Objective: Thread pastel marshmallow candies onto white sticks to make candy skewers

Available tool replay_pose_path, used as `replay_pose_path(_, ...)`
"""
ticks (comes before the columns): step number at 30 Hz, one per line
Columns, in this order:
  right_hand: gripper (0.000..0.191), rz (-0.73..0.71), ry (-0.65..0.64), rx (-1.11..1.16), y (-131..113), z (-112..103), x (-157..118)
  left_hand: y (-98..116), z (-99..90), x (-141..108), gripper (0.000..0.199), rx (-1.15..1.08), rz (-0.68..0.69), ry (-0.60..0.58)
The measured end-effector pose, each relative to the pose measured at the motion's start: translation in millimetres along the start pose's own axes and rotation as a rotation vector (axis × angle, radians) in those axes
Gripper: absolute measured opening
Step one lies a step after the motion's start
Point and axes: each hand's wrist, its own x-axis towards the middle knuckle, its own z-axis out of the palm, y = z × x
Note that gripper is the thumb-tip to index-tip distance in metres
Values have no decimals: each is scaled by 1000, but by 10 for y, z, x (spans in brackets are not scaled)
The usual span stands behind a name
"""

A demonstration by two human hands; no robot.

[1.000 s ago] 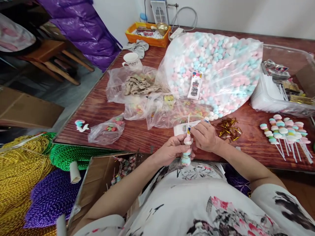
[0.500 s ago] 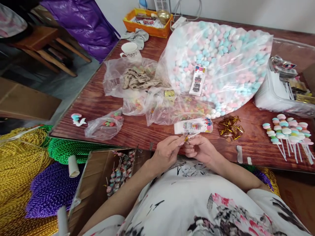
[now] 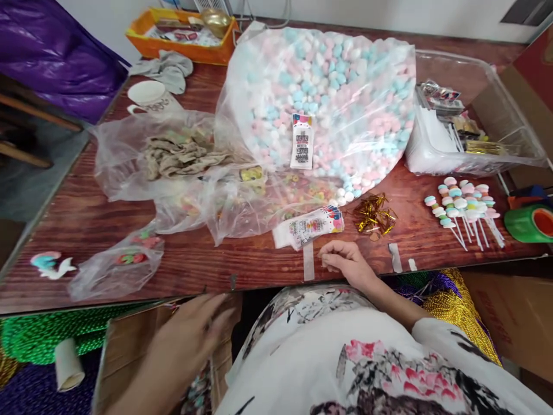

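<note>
My left hand [image 3: 194, 328], blurred by motion, is over the open cardboard box [image 3: 129, 340] below the table edge. Its fingers look stretched out and apart, and no object shows in them. Wrapped candy skewers [image 3: 199, 392] lie partly hidden inside the box. My right hand [image 3: 345, 262] rests at the table's front edge, fingers curled in toward the thumb, with nothing visible between them. Just beyond it is a fanned stack of printed bags [image 3: 309, 226]. To the right of that stack sits a pile of gold twist ties [image 3: 375, 214].
A large bag of pastel marshmallows [image 3: 337, 98] fills the table's back. Bags of gummies [image 3: 185, 207], a cloth [image 3: 181, 155] and a mug [image 3: 153, 98] are left. Marshmallow skewers [image 3: 464, 204], a clear bin [image 3: 496, 115] and green tape [image 3: 529, 223] are right.
My hands were together at the table edge, working on a small thing. Now the left has swung down-left over the box while the right stays. The view has turned right.
</note>
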Motion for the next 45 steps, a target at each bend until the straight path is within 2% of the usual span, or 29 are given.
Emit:
replay_pose_path(2, 16, -104, 123, -98, -21, -125, -83, 471, 295, 514, 25, 47, 282, -26)
replay_pose_path(4, 15, -277, 250, -333, -76, -337, -176, 929, 570, 1022, 31, 171, 489, -44)
replay_pose_path(6, 14, -438, 427, -600, -178, -683, -313, 1249, 780, 1392, 34, 334, 517, -22)
replay_pose_path(7, 14, -491, 542, -717, -242, -901, -408, 1329, 861, 1515, 32, 386, 521, -22)
replay_pose_path(8, 15, -511, 670, -817, -309, -1135, -520, 1353, 927, 1602, 29, 417, 527, -19)
replay_pose_path(10, 19, -475, 938, -1030, -430, -1600, -757, 1272, 1023, 1693, 23, 407, 572, 3)
replay_pose_path(12, 25, -294, 1132, -1289, -502, -1983, -929, 1111, 1074, 1710, 22, 321, 654, 80)
replay_pose_path(13, 28, -169, 1168, -1410, -515, -2124, -969, 1035, 1086, 1704, 22, 263, 690, 134)
replay_pose_path(15, 30, 54, 1136, -1604, -499, -2292, -961, 929, 1095, 1687, 21, 154, 724, 234)
replay_pose_path(18, 29, 240, 1056, -1740, -419, -2337, -864, 896, 1096, 1679, 15, 52, 683, 302)
replay_pose_path(20, 30, 290, 1094, -1742, -368, -2324, -832, 929, 1091, 1680, 14, 20, 624, 297)
replay_pose_path(23, 30, 357, 1156, -1723, -337, -2318, -864, 985, 1067, 1686, 18, 20, 512, 226)
replay_pose_path(26, 30, 367, 1114, -1665, -389, -2284, -949, 995, 1024, 1726, 18, 11, 462, 147)
replay_pose_path(28, 28, 289, 1129, -1591, -483, -2227, -1015, 976, 990, 1775, 18, -47, 472, 157)
replay_pose_path(31, 27, 21, 1186, -1405, -700, -2141, -1086, 941, 948, 1835, 17, -96, 495, 257)
replay_pose_path(34, 23, -242, 1113, -1095, -926, -2140, -1042, 945, 957, 1814, 16, -7, 519, 287)
replay_pose_path(37, 19, -332, 1052, -894, -1053, -2236, -838, 987, 1013, 1717, 17, 78, 553, 231)
replay_pose_path(40, 19, -391, 975, -728, -1059, -2340, -557, 1024, 1039, 1638, 21, 46, 512, 171)
replay_pose_path(42, 19, -435, 940, -688, -1024, -2364, -400, 1031, 1019, 1632, 22, -55, 450, 115)
replay_pose_path(45, 18, -550, 1032, -879, -965, -2339, -279, 1002, 976, 1681, 20, -307, 328, 77)
